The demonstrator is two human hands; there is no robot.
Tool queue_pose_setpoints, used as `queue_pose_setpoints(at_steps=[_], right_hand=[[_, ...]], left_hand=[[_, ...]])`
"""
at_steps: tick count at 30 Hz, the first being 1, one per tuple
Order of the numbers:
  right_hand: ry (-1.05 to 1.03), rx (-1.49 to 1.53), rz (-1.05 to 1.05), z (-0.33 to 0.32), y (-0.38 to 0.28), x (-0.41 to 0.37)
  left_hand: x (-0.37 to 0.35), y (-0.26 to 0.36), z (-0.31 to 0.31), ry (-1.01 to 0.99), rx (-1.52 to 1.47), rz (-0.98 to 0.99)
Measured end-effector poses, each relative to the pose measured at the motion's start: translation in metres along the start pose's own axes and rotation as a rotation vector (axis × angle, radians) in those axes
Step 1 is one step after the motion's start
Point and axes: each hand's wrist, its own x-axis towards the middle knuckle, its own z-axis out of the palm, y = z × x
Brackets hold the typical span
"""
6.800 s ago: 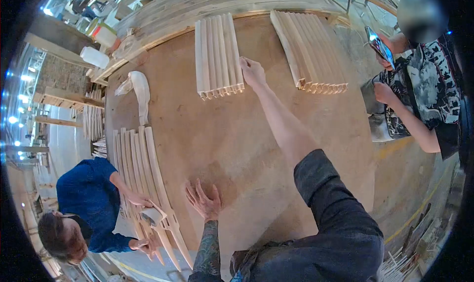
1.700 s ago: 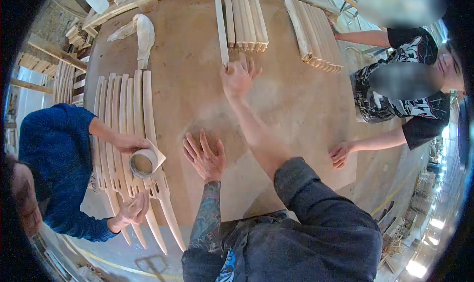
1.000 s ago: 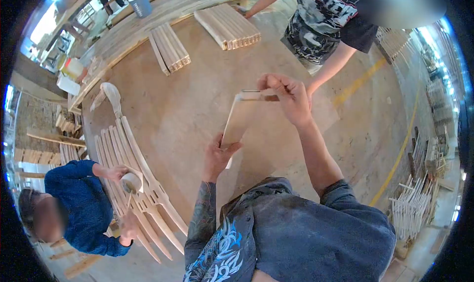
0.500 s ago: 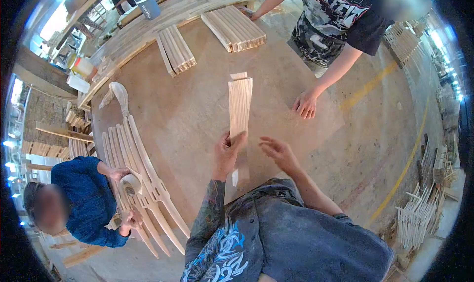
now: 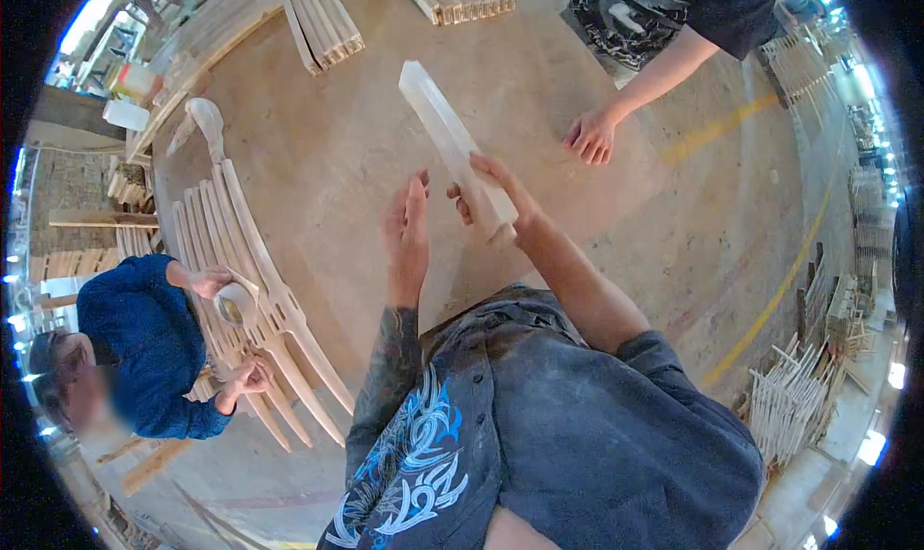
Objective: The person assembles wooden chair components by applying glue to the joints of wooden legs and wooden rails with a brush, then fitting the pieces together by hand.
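Observation:
My right hand (image 5: 505,192) is wrapped around the lower part of a pale wooden slat (image 5: 441,117), which slants up and to the left over the table. The slat is slightly blurred, and a stepped end shows near my wrist. My left hand (image 5: 408,228) is just left of the slat, apart from it, with nothing in it and its fingers stretched upward.
Stacked wooden pieces (image 5: 329,28) and a wider stack (image 5: 457,0) lie at the table's far side. At left, a co-worker holds a pale roll (image 5: 234,305) over several curved wooden legs (image 5: 274,305). Another person's hand (image 5: 591,138) rests on the table (image 5: 568,223).
The slat has passed from my left hand to my right and tilted from upright to leftward. My left hand has let go. The view has shifted, moving the surroundings upward.

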Motion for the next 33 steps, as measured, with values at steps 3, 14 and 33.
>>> queue_pose_setpoints(at_steps=[3,14,33], right_hand=[[-0.001,0.138,0.209,-0.011,-0.001,0.023],[0.042,-0.005,0.202,-0.013,0.005,0.032],[-0.142,-0.695,-0.132,-0.055,-0.005,0.302]], left_hand=[[-0.022,-0.011,-0.006,-0.013,0.138,0.113],[-0.025,-0.003,0.024,0.01,0.568,0.371],[0.03,-0.141,-0.049,0.498,1.272,0.03]])
